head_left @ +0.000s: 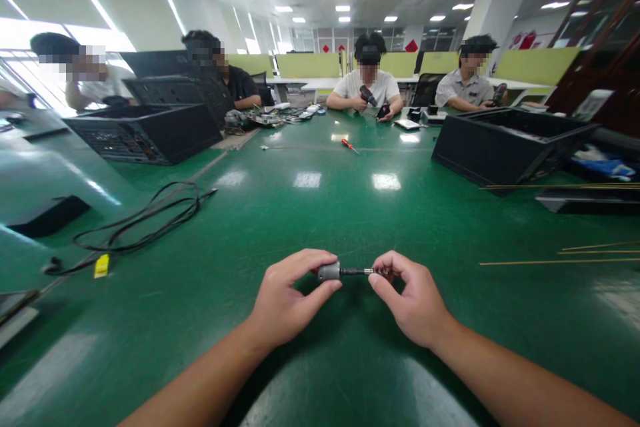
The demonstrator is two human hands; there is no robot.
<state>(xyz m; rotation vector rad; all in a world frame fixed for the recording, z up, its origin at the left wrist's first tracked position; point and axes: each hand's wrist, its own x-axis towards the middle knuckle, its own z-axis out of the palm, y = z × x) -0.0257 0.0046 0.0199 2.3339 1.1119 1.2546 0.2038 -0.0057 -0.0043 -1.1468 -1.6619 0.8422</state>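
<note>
A small metal tool with a grey cylindrical end and a thin dark shaft lies level between my hands, just above the green table. My left hand pinches the grey cylinder between thumb and fingers. The other end of the shaft, bright and then dark, is held by my right hand, whose fingertips hide part of it.
Black cables with a yellow tag lie left. Open black computer cases stand at left and right. A red screwdriver lies ahead. Thin rods are at right. Several people sit across the table.
</note>
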